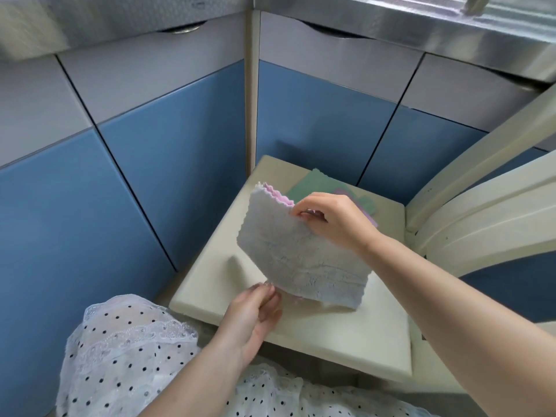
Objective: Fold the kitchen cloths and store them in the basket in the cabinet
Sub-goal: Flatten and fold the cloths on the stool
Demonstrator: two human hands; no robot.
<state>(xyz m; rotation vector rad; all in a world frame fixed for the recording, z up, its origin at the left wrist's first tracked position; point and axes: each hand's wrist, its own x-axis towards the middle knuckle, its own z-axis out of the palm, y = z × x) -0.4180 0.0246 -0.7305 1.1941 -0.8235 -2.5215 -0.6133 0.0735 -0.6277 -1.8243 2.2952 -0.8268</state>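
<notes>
A folded grey cloth [298, 251] with a pink layer showing at its top edge is held up, tilted, above the cream chair seat [331, 341]. My right hand [328, 221] pinches its upper right edge. My left hand [255, 314] pinches its lower left corner. A green cloth [316, 185] and a purple cloth [346, 192] lie flat at the back of the seat, partly hidden behind my right hand. No basket is in view.
Blue and grey cabinet doors [180, 161] meet in a corner behind the chair, all closed. The chair's cream backrest [481, 206] curves up at the right. A steel countertop edge [391, 22] runs along the top. A dotted white dress [126, 356] covers my lap.
</notes>
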